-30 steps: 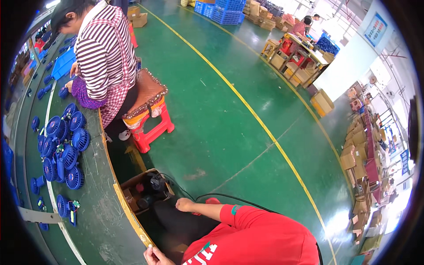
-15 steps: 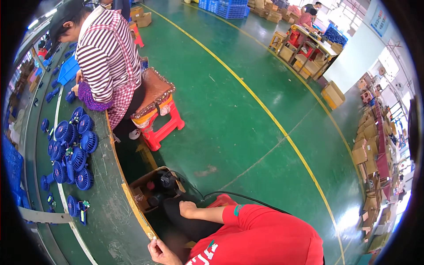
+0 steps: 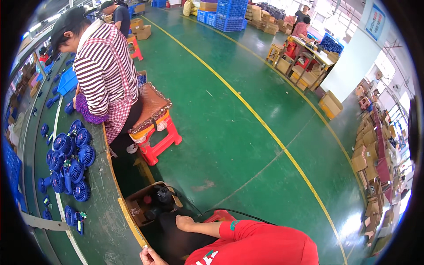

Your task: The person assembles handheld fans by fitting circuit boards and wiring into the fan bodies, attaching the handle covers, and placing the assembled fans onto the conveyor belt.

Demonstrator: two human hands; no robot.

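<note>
Head view, the only one. Blue handheld fans (image 3: 76,171) are heaped on the left side of the bench (image 3: 108,238), well apart from both hands. A lone blue fan (image 3: 70,215) is laid nearer, a small green circuit board (image 3: 82,215) exposed at its right. The left hand (image 3: 151,257) is placed at the near end of the yellow-taped edge (image 3: 128,218), thumb and forefinger drawn close; whether the pale speck at the tips is a pinched piece or a nail cannot be told. The right hand (image 3: 184,223) is rested on the dark-trousered thigh, fingers curled into a loose fist, nothing seen in them.

Step in hand judged a pause: no fan is being handled. For one to be taken up, the left hand would have to be lifted over the taped edge; a grip on the blue casing, off the board, would be called for.

Room: a strip of bench is left between fans and edge, judged passable by a hand. The lone fan is closely neighboured by a metal bracket (image 3: 44,222). Below the edge, the right hand is hemmed in by an open carton (image 3: 177,201); a black cable (image 3: 240,213) is trailed behind that arm.
</note>
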